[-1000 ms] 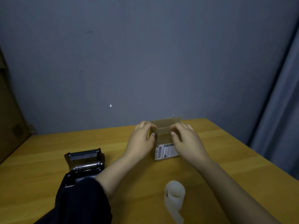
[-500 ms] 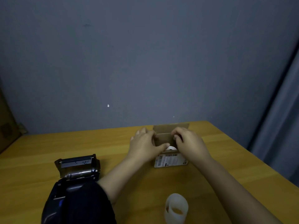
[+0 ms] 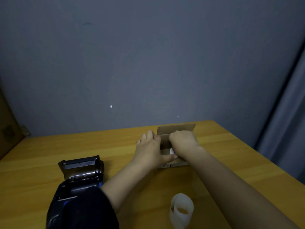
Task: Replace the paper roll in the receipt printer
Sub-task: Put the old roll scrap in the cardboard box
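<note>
Head view: near the table's far edge, left hand (image 3: 149, 150) steadies the box (image 3: 176, 129); right hand (image 3: 183, 141), curled, digs inside. Next, lift out the new roll (image 3: 172, 151).

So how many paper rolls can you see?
2: a loose, nearly used-up roll on the table's near edge, and a white one peeking from the cardboard box. More may hide inside.
</note>
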